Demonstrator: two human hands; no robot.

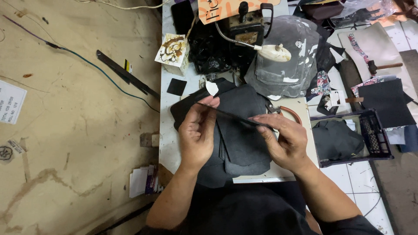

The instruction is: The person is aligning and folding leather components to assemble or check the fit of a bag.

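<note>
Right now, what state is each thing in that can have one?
Thin black strip: held level between both hands.
Left hand: pinching the strip's end.
Right hand: pinching the other end.
Stacked black leather pieces: lying flat.
Black plastic crate: open-topped, holding dark material.

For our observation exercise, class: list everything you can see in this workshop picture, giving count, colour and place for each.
thin black strip: one, black, held between both hands
stack of dark cut leather pieces: one, black, on the table under the hands
black sewing machine: one, table's far end
stained white box: one, left of the machine
dark plastic crate: one, right of the table
left hand: one, pinching the strip
right hand: one, pinching the strip
</note>
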